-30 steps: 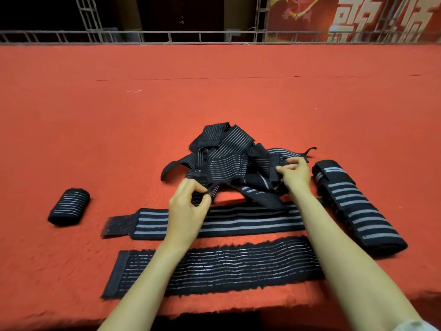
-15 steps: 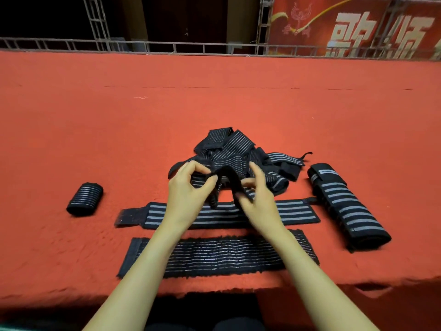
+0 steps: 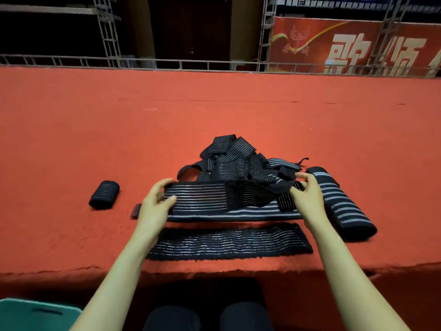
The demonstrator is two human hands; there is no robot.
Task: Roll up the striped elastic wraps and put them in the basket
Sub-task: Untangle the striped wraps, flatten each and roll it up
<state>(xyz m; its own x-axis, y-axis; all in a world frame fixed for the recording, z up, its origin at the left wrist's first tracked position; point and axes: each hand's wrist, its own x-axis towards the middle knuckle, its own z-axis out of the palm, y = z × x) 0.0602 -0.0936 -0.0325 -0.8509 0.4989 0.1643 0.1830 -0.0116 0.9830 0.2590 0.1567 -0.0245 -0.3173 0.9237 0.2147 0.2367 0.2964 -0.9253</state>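
Note:
I hold a black wrap with thin pale stripes [image 3: 202, 195] stretched flat between both hands, just above the table. My left hand [image 3: 155, 206] grips its left end and my right hand [image 3: 307, 199] grips its right end. Behind it lies a tangled pile of striped wraps [image 3: 236, 158]. Under it a wide-striped wrap [image 3: 238, 215] lies flat, and nearer me a fuzzy-edged thin-striped wrap [image 3: 226, 243] lies flat too. A small rolled wrap [image 3: 104, 194] sits at the left. A long rolled wrap [image 3: 341, 204] lies at the right. The green basket [image 3: 28, 314] shows at the bottom left corner.
The table has a red felt cover [image 3: 95, 130] whose front edge runs just past the nearest wrap. My dark-clad knees [image 3: 207, 316] are below that edge. A metal railing [image 3: 167, 63] and a red banner [image 3: 346, 48] stand beyond the far edge.
My hands have moved apart, pulling a thin-striped wrap out of the pile and spreading it flat between them. The view has tilted down, bringing the basket corner into sight.

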